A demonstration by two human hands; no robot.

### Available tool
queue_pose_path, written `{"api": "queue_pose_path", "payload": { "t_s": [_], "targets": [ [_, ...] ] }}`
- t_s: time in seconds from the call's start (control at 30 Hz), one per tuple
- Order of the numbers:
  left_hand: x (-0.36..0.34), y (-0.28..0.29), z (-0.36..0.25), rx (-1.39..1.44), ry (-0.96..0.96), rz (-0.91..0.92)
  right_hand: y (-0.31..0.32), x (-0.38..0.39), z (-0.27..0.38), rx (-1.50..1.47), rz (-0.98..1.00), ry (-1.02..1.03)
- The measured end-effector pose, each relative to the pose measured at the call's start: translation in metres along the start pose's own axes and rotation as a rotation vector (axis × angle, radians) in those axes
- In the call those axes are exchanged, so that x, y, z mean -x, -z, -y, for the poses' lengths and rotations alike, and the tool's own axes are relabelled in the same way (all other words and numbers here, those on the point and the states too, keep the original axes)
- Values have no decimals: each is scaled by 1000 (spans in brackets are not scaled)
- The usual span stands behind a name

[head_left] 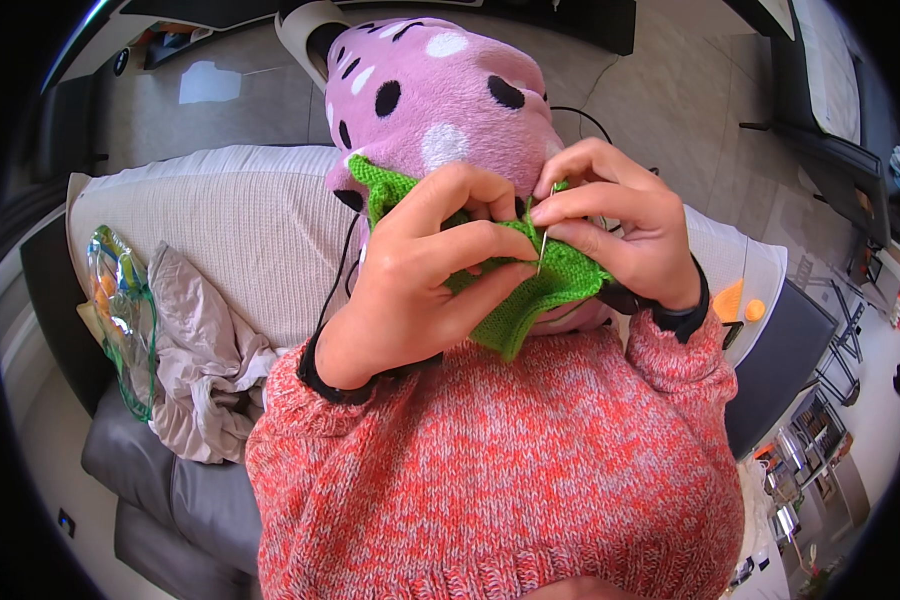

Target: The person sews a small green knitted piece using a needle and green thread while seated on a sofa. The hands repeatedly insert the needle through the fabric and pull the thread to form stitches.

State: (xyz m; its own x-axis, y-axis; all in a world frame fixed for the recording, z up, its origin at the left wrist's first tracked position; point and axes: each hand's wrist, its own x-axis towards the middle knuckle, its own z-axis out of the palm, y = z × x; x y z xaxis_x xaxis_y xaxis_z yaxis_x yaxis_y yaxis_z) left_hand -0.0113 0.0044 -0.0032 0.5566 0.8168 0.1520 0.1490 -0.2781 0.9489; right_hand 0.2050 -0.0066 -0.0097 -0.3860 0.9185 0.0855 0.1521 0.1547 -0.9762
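Observation:
A bright green knitted piece (518,318) hangs between my hands in front of my chest, one corner spreading out past the left hand. My left hand (420,262) is closed on the knitting, thumb and fingertips pinching its edge near the middle. From the other side my right hand (625,215) grips a thin metal needle (544,250), which slants down across the green fabric. The fingertips of both hands are nearly together. Exactly where the needle's tip meets the stitches is too small to make out.
A pink spotted blanket (440,95) covers my lap. On the sofa's cream cover (240,185), to the left, lie a clear bag with green edging (125,330) and a crumpled beige cloth (195,350). An orange round thing (754,310) sits at the right.

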Motion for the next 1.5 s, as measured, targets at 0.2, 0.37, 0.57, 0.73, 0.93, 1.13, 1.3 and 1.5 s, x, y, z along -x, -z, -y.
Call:
{"api": "queue_pose_path", "payload": {
  "t_s": [0.2, 0.37, 0.57, 0.73, 0.93, 1.13, 1.3, 1.5],
  "targets": [
    [-1, -4, 2, -13, -33, -44, -16, 18, 21, 414, -79, 160],
    [0, -4, 2, -14, -44, -65, -32, 27, 27, 590, -149, 187],
    [1, -7, 1, -28, -68, -84, -24, 29, 32, 855, -57, 316],
    [3, -6, 1, -36, -79, -112, -22, 47, 44, -92, -261, 322],
    [6, -8, 0, -35, -9, -140, 54, 100, 94, -854, -540, 478],
    [5, -11, -3, -60, -47, -149, 104, 140, 123, -762, -764, 733],
    [4, -12, -2, -67, -50, -150, 113, 144, 108, -649, -889, 723],
    [1, -15, 2, -90, -112, -166, 99, 108, 81, -207, -1221, 434]
  ]
}}
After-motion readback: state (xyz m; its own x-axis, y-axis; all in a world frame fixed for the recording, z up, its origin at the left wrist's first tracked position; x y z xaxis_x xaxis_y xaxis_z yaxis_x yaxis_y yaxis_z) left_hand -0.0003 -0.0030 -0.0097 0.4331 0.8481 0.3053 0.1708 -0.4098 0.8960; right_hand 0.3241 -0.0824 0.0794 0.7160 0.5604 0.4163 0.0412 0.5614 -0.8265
